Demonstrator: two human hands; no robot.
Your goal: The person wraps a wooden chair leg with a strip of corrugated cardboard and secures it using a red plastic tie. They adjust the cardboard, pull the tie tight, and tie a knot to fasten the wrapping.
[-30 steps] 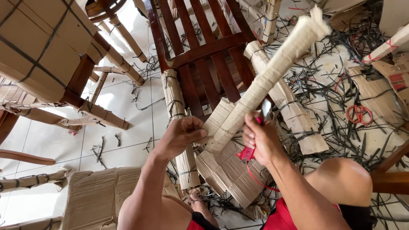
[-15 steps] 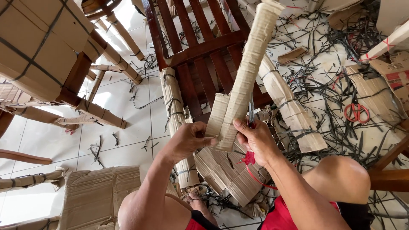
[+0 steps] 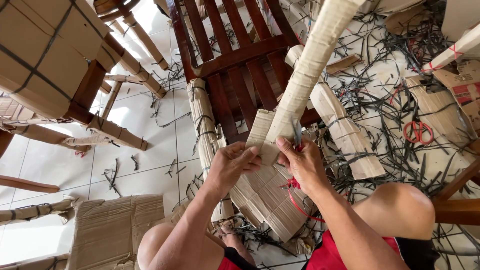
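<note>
Both hands grip the lower end of a cardboard-wrapped chair leg (image 3: 305, 75) that rises away past the fingertips. The left hand (image 3: 231, 165) pinches the loose cardboard flap (image 3: 261, 131), thumb and fingers closed on it. The right hand (image 3: 302, 162) closes around the leg and a small blade (image 3: 297, 134) with red cord (image 3: 295, 192). A clean cut seems to need the flap held taut and the blade kept clear of the left fingertips. The blade's edge is mostly hidden; the leg's top is cut off.

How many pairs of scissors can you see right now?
2. One red-handled pair of scissors lies on the floor at right among black strap scraps; another scissors sits in the right hand. More may be buried under scraps.
</note>
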